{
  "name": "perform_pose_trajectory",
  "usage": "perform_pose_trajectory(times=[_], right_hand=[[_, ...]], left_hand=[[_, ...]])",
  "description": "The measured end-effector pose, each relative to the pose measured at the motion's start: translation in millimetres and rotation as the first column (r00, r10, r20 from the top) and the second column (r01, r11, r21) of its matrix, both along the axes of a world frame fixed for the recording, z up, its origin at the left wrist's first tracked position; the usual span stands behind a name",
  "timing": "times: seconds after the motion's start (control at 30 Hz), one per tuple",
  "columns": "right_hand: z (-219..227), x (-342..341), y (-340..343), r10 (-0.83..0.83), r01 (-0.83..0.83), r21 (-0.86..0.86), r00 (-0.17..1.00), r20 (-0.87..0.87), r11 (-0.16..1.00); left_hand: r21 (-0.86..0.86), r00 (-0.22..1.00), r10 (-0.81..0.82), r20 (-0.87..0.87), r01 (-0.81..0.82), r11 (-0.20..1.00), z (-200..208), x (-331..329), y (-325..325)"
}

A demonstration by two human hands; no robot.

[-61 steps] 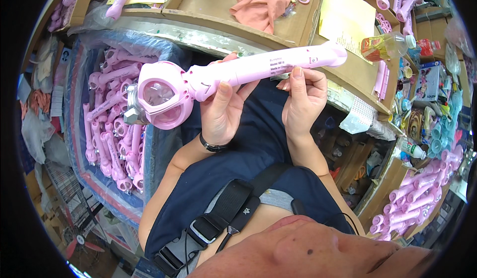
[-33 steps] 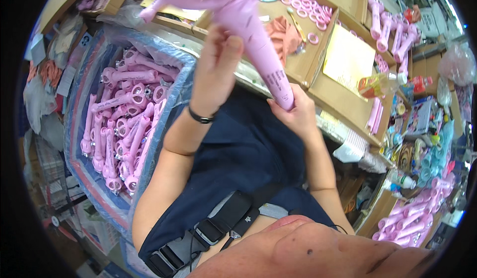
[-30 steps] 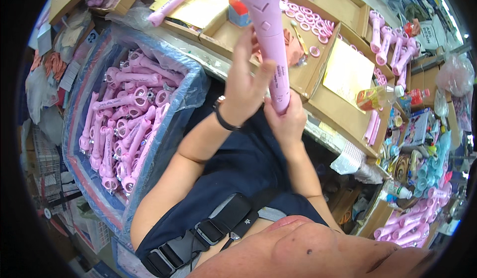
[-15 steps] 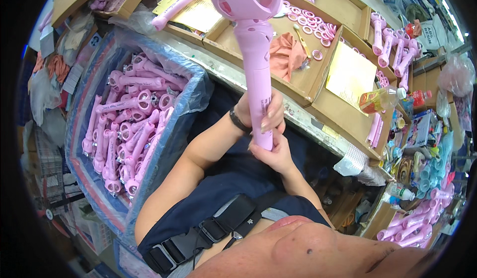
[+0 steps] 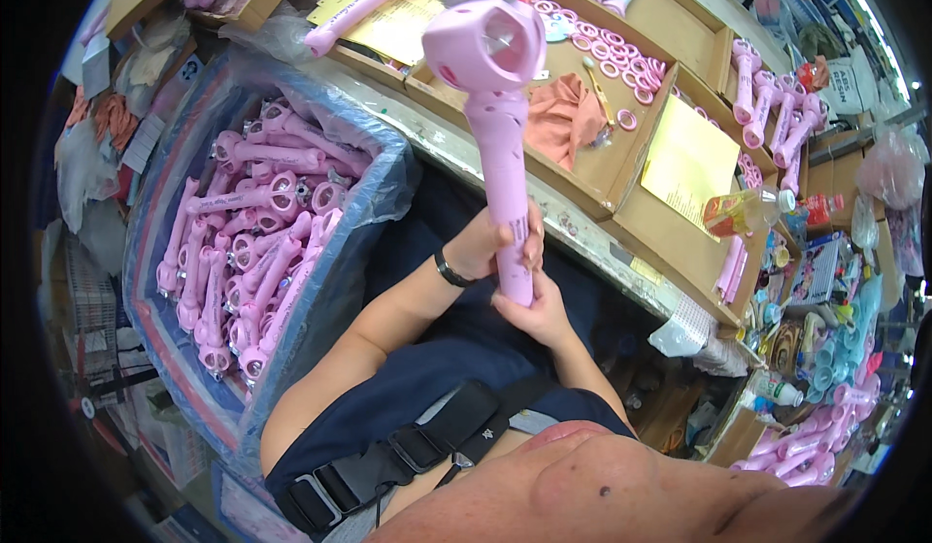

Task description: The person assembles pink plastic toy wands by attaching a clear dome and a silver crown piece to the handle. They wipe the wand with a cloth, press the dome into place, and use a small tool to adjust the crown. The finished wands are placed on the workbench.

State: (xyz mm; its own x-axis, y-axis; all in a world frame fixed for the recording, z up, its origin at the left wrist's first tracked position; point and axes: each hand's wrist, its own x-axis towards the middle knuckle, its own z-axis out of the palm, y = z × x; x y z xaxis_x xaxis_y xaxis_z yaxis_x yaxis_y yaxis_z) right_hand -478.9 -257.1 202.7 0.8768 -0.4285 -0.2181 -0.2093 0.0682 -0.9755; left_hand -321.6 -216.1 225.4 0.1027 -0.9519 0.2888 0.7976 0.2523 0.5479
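Observation:
A pink plastic toy wand point(image 5: 503, 145) stands nearly upright before my chest, its broad head with a round opening at the top. A clear, greyish piece shows above that head. My left hand point(image 5: 493, 242) wraps its fingers round the handle, with small dark print beside them. Just below, my right hand point(image 5: 536, 312) closes on the handle's bottom end, thumb on the near side. Both hands are on this one wand, and parts of the fingers behind it are hidden.
At left a blue crate point(image 5: 146, 242) lined with plastic holds many similar wands. Beyond my hands, cardboard trays point(image 5: 582, 186) on the bench hold pink rings point(image 5: 621, 58), an orange cloth point(image 5: 561, 121) and a yellow sheet point(image 5: 684, 155). A bottle point(image 5: 743, 211) stands at right.
The wand has come down slightly and turned a little in my hands, so more of its top shows. Both hands keep their hold on it.

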Motion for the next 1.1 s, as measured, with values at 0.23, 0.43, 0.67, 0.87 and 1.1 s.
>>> perform_pose_trajectory(times=[0.23,0.43,0.67,0.87,1.1], right_hand=[[-5,5,13,-0.192,0.205,-0.189,0.978,0.084,0.960],[-16,2,15,-0.331,0.292,-0.521,0.943,0.019,0.802],[-38,-3,23,-0.339,0.273,-0.628,0.941,0.016,0.729],[-48,-7,21,-0.328,0.275,-0.590,0.944,0.018,0.759],[-53,-26,17,-0.108,0.109,-0.216,0.994,0.015,0.970]], left_hand=[[0.366,0.936,0.237,0.261,-0.323,0.872,-3,-20,4],[0.227,0.828,0.383,0.410,-0.499,0.836,0,-21,-6],[0.219,0.849,0.453,0.272,-0.513,0.830,1,-8,-10],[0.245,0.862,0.438,0.255,-0.496,0.833,-3,-12,-6],[-0.028,0.789,0.503,0.352,-0.528,0.849,23,41,-18]])
